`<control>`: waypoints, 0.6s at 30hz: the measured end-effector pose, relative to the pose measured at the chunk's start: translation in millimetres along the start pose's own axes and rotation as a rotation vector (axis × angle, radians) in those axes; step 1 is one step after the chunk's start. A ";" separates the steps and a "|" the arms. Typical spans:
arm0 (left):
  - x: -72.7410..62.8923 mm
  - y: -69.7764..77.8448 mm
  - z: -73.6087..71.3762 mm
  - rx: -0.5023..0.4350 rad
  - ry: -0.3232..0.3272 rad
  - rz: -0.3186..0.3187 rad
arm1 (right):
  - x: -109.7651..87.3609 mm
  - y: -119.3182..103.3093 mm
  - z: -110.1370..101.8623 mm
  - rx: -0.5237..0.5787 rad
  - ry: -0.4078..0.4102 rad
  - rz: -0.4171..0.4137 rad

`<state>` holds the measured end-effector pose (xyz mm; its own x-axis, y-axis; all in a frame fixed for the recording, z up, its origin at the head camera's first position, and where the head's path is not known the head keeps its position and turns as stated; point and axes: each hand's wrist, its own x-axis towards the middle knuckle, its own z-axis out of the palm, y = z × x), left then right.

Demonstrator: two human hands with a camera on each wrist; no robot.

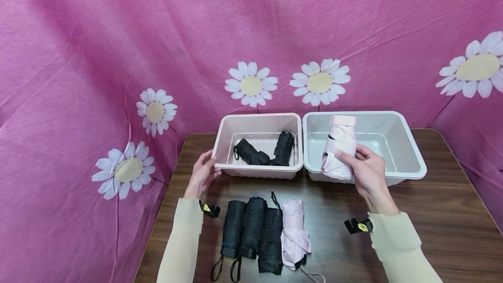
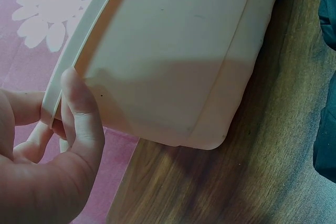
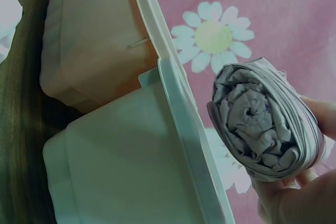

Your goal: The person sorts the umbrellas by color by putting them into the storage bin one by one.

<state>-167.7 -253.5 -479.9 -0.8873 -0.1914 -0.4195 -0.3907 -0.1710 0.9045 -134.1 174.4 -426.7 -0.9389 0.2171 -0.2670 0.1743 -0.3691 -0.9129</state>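
My right hand [image 1: 370, 177] holds a folded pale pink umbrella [image 1: 341, 145] above the front of the light grey bin [image 1: 404, 174]. In the right wrist view the gathered folds of the umbrella's end [image 3: 257, 119] face the camera, above the bin's rim. My left hand [image 1: 202, 173] pinches the rim at the near left corner of the pinkish bin [image 1: 255, 171]; in the left wrist view its fingers lie on both sides of the rim [image 2: 68, 72]. Two folded black umbrellas, one left [image 1: 249, 152] and one right [image 1: 284, 148], lie inside the pinkish bin.
On the wooden table [image 1: 330, 230], several folded black umbrellas [image 1: 253, 226] lie in a row before the bins, beside another pale pink umbrella [image 1: 294, 232]. A pink cloth [image 1: 275, 21] with daisies hangs behind. The two bins stand side by side.
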 end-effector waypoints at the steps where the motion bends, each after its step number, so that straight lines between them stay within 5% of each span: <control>1: 0.2 0.0 -0.2 0.005 -0.001 0.001 | 1.1 -0.5 0.4 0.004 0.002 0.005; 18: 1.6 -2.1 -0.5 -0.007 0.005 -0.002 | 19.0 -1.8 2.6 -0.104 0.000 0.022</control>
<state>-168.2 -253.9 -482.5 -0.8851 -0.1962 -0.4220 -0.3910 -0.1782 0.9030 -153.0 176.9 -429.3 -0.9345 0.2100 -0.2875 0.2248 -0.2780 -0.9339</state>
